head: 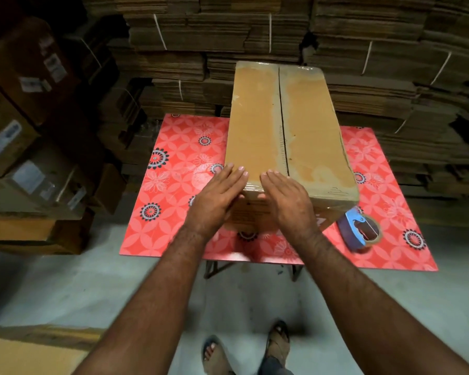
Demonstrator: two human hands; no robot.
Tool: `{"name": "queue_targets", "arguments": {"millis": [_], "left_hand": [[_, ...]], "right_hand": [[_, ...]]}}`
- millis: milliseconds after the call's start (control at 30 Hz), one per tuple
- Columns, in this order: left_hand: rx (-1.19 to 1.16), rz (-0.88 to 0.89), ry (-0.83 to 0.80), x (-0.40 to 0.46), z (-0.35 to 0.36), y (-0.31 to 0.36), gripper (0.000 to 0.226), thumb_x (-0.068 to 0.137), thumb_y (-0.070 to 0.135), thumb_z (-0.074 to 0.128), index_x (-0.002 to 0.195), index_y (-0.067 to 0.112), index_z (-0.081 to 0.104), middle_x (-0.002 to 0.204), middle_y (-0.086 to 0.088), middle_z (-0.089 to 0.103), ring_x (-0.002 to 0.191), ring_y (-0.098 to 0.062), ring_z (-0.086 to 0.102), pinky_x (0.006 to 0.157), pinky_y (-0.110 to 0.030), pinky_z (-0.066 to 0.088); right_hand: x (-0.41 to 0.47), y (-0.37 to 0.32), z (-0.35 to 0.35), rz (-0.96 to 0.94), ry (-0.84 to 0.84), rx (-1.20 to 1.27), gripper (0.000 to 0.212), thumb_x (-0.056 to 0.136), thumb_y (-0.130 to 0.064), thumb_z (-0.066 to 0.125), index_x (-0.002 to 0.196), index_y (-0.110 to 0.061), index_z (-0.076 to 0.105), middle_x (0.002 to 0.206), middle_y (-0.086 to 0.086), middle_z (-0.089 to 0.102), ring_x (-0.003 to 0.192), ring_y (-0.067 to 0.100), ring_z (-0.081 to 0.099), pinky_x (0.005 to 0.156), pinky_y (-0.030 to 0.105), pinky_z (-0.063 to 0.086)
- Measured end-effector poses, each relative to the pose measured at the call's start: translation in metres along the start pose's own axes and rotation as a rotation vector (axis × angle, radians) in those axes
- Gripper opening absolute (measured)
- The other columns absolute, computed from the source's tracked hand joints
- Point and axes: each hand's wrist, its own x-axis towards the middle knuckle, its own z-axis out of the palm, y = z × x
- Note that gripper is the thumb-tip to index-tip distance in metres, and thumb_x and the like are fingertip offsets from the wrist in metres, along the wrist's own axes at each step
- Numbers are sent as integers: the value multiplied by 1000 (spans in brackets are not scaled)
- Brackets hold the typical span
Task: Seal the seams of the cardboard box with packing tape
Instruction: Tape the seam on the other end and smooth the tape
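Observation:
A long brown cardboard box (306,131) lies on a red flower-patterned table (173,190), its top flaps meeting in a lengthwise centre seam. Glossy tape covers its near edge and parts of the top. My left hand (217,196) lies flat over the box's near left corner, fingers spread. My right hand (287,198) rests flat on the near edge just right of it, fingertips on the top beside the seam. Neither hand holds anything. A roll of brown packing tape in a blue dispenser (359,231) lies on the table at the box's near right corner.
Tied stacks of flattened cardboard (228,28) rise behind and to the right of the table. Packed cartons with labels (25,131) are piled at the left. My sandalled feet (244,350) stand on the grey concrete floor in front of the table.

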Motion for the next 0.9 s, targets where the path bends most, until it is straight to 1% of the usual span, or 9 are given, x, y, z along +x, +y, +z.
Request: {"name": "queue_targets", "arguments": {"millis": [133, 200, 300, 400, 500, 567, 667, 800, 900], "left_hand": [[70, -63, -42, 16, 0, 14, 46, 99, 34, 51, 133, 4, 61, 141, -14, 58, 139, -34, 45, 117, -50, 32], [99, -63, -51, 23, 8, 23, 45, 99, 31, 46, 130, 4, 62, 137, -14, 61, 135, -34, 50, 116, -51, 34], [77, -15, -13, 20, 17, 19, 41, 95, 17, 54, 133, 3, 60, 139, -15, 60, 133, -33, 52, 115, -49, 35], [49, 32, -55, 16, 12, 9, 47, 92, 9, 62, 138, 4, 56, 144, -14, 55, 138, -32, 47, 116, -49, 33], [63, -4, -90, 26, 5, 20, 45, 98, 27, 48, 134, 5, 60, 141, -14, 58, 136, -32, 48, 116, -50, 32], [84, -12, -96, 33, 8, 33, 44, 98, 29, 46, 131, 6, 63, 138, -13, 61, 133, -31, 52, 116, -47, 31], [72, 29, -56, 33, 18, 38, 39, 95, 16, 56, 132, 5, 63, 138, -13, 61, 131, -31, 55, 116, -47, 34], [73, 94, -149, 29, 10, 28, 76, 73, -7, 72, 144, 6, 50, 152, -13, 46, 143, -31, 39, 121, -46, 24], [71, 77, -180, 34, 5, 44, 84, 72, -4, 72, 149, 2, 40, 157, -15, 36, 148, -32, 29, 122, -48, 20]], "right_hand": [[2, 10, -6, 58, -36, 15, 50, 98, -41, 48, 129, -4, 64, 133, 15, 64, 126, 29, 59, 104, 47, 47], [1, 15, -5, 95, 16, -15, 47, 99, -34, 43, 126, -3, 66, 130, 16, 65, 122, 30, 62, 102, 47, 48], [-6, 17, 0, 57, 27, -29, 43, 96, -22, 44, 128, -4, 66, 131, 14, 65, 123, 28, 61, 103, 46, 48], [-5, 16, -4, 45, -50, -6, 48, 100, -34, 40, 132, -6, 63, 135, 12, 63, 128, 26, 57, 108, 42, 40], [-5, 23, -12, 70, -117, 6, 58, 97, -45, 40, 134, -6, 61, 138, 14, 60, 131, 28, 55, 111, 45, 41], [-10, 36, -13, 91, -49, -26, 54, 97, -41, 43, 131, -4, 63, 134, 15, 63, 125, 30, 59, 109, 45, 43], [-20, 44, -5, 80, 70, -63, 43, 96, -30, 49, 127, -5, 67, 130, 15, 66, 120, 29, 63, 106, 41, 43], [-19, 35, -6, 78, 70, -93, 44, 96, -33, 54, 127, -4, 66, 130, 14, 66, 122, 28, 62, 108, 41, 39], [-26, 27, -21, 107, -49, -212, 61, 93, -34, 56, 143, 0, 48, 149, 20, 47, 140, 32, 44, 118, 42, 22]]}}
